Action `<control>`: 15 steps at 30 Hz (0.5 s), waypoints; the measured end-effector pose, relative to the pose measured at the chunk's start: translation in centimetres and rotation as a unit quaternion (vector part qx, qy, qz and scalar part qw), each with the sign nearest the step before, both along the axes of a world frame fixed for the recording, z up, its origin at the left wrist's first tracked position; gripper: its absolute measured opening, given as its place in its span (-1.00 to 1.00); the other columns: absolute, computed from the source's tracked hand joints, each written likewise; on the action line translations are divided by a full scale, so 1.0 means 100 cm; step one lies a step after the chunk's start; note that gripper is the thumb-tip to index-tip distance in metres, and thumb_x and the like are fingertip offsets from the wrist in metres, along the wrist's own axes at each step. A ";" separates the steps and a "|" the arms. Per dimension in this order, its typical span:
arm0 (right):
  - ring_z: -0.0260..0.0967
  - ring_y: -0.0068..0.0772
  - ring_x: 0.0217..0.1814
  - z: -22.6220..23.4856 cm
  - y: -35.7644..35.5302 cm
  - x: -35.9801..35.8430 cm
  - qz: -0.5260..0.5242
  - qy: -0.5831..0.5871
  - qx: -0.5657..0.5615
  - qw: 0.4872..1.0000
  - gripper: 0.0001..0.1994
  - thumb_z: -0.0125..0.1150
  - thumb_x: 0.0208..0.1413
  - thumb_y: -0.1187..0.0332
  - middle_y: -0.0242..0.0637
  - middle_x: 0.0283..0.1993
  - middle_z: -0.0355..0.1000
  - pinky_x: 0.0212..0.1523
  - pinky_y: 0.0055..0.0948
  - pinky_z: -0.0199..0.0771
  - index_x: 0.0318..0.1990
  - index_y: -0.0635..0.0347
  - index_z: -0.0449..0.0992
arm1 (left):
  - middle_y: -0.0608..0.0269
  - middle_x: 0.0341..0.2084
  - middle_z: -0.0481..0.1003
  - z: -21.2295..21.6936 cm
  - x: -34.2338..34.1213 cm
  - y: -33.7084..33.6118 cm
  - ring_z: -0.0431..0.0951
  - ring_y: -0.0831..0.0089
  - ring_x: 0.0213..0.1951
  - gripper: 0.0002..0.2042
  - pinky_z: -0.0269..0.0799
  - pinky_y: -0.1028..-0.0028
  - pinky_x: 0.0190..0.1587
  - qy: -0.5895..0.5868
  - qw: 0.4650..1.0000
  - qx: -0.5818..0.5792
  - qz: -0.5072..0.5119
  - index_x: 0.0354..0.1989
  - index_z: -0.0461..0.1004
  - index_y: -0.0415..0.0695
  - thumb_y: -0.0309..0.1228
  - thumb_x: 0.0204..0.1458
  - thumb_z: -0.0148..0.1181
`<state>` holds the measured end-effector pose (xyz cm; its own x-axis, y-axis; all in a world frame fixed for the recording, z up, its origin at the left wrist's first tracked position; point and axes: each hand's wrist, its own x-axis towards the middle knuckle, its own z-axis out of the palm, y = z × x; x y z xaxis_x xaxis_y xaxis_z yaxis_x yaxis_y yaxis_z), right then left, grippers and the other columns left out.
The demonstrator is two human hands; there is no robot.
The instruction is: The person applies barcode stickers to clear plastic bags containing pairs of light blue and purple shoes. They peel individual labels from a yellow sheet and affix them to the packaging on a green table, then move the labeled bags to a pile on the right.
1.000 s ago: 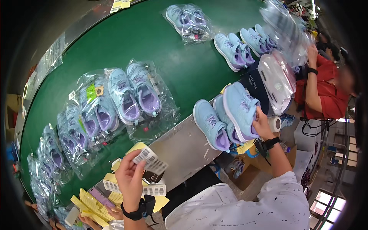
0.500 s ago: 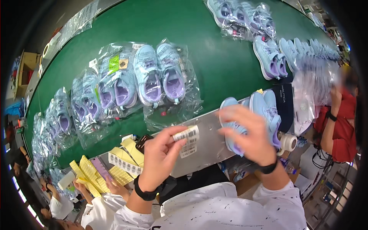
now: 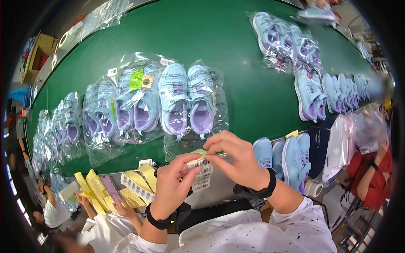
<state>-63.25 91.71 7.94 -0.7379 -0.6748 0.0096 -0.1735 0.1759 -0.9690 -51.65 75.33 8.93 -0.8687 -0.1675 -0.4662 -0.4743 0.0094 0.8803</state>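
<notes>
Between the thumb and fingers of my left hand (image 3: 174,182) is a short strip of white barcode labels (image 3: 202,176), its lower end hanging free. My right hand (image 3: 239,162) reaches across to the strip's top end, thumb and forefinger pinched at its yellowish backing; whether a label has come loose there I cannot make out. Just beyond both hands, a pair of light blue shoes with lilac linings (image 3: 174,99) lies in a clear printed bag on the green table. To the right of my right hand stand unbagged blue shoes (image 3: 291,158) on the metal edge.
Yellow label sheets (image 3: 99,189) and a lilac card (image 3: 110,187) are with a person at my left. More bagged shoes (image 3: 99,109) run leftward along the green table (image 3: 202,33). At right are a dark box (image 3: 319,145), clear bags (image 3: 337,147) and a person in red (image 3: 371,181).
My right hand has come left from over the unbagged shoes to the label strip. My left hand keeps its hold. The view has shifted slightly. The person in red has moved a clear bag.
</notes>
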 end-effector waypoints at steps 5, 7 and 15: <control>0.47 -0.29 -0.23 -0.015 -0.007 -0.015 0.014 -0.092 -0.003 0.996 -0.88 0.34 -0.03 0.59 -0.22 -0.23 0.50 -0.23 -0.41 0.46 -0.29 0.32 0.58 | 0.19 -0.59 0.57 -0.005 -0.017 -0.007 0.51 0.60 -0.60 -0.80 0.34 0.62 -0.49 0.009 0.999 -0.034 0.034 -0.12 0.52 -0.21 -0.60 0.06 0.22; 0.46 -0.29 -0.24 -0.017 -0.009 -0.019 0.009 -0.033 0.016 0.999 -0.87 0.34 -0.04 0.59 -0.21 -0.23 0.49 -0.24 -0.42 0.46 -0.30 0.31 0.58 | 0.17 -0.49 0.61 -0.012 -0.025 -0.006 0.59 0.59 -0.50 -0.80 0.40 0.60 -0.44 0.039 0.998 -0.010 0.054 -0.11 0.52 -0.24 -0.63 0.07 0.20; 0.43 -0.18 -0.26 -0.027 -0.003 -0.038 0.005 0.188 0.018 0.982 -0.81 0.35 -0.13 0.63 -0.20 -0.24 0.47 -0.28 -0.34 0.45 -0.30 0.31 0.57 | 0.14 -0.16 0.57 -0.017 -0.046 0.000 0.59 0.54 -0.11 -0.73 0.52 0.57 -0.06 -0.005 0.994 0.099 0.052 0.00 0.42 -0.37 -0.71 0.10 0.15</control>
<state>-67.01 91.42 5.26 -0.6800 -0.6872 0.2558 -0.5197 0.2056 -0.8293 -56.24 75.31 7.19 -0.8468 -0.1598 -0.5073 -0.4724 -0.2124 0.8554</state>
